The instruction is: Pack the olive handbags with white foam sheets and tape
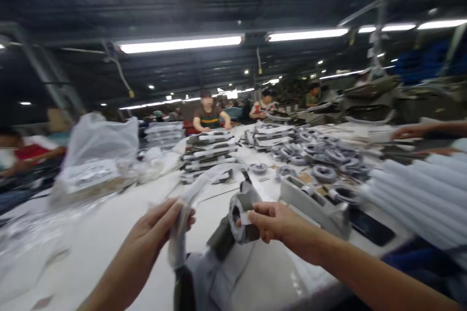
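My left hand (158,228) is closed round a pale, translucent strip (202,182) that arches up and away over the white table (109,233). In a pinch, my right hand (279,223) grips a grey-and-olive roll (239,216) by its side, with a small white tab at its open centre. Below the roll, olive and grey straps (222,240) hang toward the table's near edge. The lower end of the pale strip meets a dark piece under my left hand.
Stacked olive bundles (209,153) stand ahead, with many grey coils (324,155) to their right. A grey dispenser (314,204), a dark phone (372,226) and pale foam rolls (419,194) lie at right. A plastic bag (102,146) sits left. People work beyond; another person's hand (410,131) reaches in from the right.
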A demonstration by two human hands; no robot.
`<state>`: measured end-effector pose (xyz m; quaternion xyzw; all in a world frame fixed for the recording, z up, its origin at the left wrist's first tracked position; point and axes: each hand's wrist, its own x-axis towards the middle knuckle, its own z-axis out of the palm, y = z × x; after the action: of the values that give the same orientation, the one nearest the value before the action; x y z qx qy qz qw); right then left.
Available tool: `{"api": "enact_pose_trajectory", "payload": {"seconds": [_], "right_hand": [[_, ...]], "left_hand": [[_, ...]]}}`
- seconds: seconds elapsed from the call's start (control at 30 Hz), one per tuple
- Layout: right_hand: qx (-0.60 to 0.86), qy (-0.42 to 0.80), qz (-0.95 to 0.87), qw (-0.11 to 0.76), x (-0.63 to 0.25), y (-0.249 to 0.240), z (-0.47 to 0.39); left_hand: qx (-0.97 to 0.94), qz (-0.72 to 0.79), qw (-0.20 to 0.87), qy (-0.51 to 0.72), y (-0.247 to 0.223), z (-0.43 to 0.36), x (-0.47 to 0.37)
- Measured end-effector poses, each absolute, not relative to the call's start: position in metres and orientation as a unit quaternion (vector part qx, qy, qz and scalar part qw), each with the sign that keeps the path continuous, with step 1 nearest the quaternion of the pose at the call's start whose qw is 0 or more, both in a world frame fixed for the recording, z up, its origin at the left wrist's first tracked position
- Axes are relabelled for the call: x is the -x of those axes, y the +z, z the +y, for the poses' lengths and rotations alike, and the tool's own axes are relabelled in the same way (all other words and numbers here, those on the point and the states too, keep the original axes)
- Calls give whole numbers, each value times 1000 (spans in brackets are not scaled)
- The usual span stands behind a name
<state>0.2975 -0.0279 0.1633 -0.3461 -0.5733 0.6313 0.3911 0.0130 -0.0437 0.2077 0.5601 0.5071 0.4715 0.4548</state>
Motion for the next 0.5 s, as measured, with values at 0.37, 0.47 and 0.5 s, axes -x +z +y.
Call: {"api": "enact_pose_trajectory", "payload": {"seconds": [0.37,0.47,0.5], "right_hand": [[231,760,-342,502,-203,187,-10],[200,759,-319,532,-196,193,-8],[193,759,-314,536,-195,195,-8]], "left_hand": [[-623,464,444,447,229,-29,-16],[-629,469,429,447,231,-27,-18],[-630,469,426,449,232,-27,-19]]}}
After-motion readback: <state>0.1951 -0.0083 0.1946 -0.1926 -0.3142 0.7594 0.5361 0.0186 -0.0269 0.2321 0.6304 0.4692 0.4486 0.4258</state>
